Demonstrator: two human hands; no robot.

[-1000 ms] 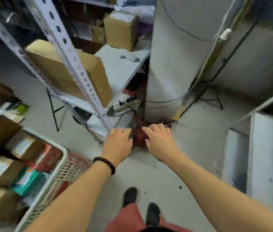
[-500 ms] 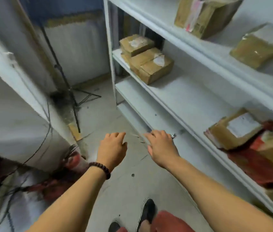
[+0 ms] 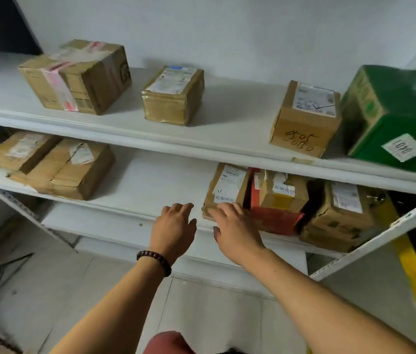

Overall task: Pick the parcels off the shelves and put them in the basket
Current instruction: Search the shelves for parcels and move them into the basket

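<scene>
Parcels sit on two white shelves, and the one nearest both hands is a small brown cardboard parcel (image 3: 227, 190) with a white label on top, at the front edge of the lower shelf (image 3: 150, 182). The right hand (image 3: 236, 232) has its fingers spread and empty, fingertips at or over the near left corner of that parcel; whether they touch it cannot be told. The left hand (image 3: 173, 227) is likewise spread and empty, over bare shelf just to the left of the parcel. A red-orange box (image 3: 274, 218) lies tight against the parcel's right side, with a smaller taped carton (image 3: 282, 191) resting on it, and more brown cartons (image 3: 342, 213) crowd in further right. The likely trouble is this tightness: with no visible gap for fingers on the right face, a pull on the corner alone could twist the parcel, drag the red-orange box forward and tip the taped carton off the shelf edge. The near corner looks crushed, so a pinch there may tear or slip. The upper shelf (image 3: 202, 139) overhangs closely, so a steep lift could strike it. No basket is in view, so the carry calls for a turn away.
</scene>
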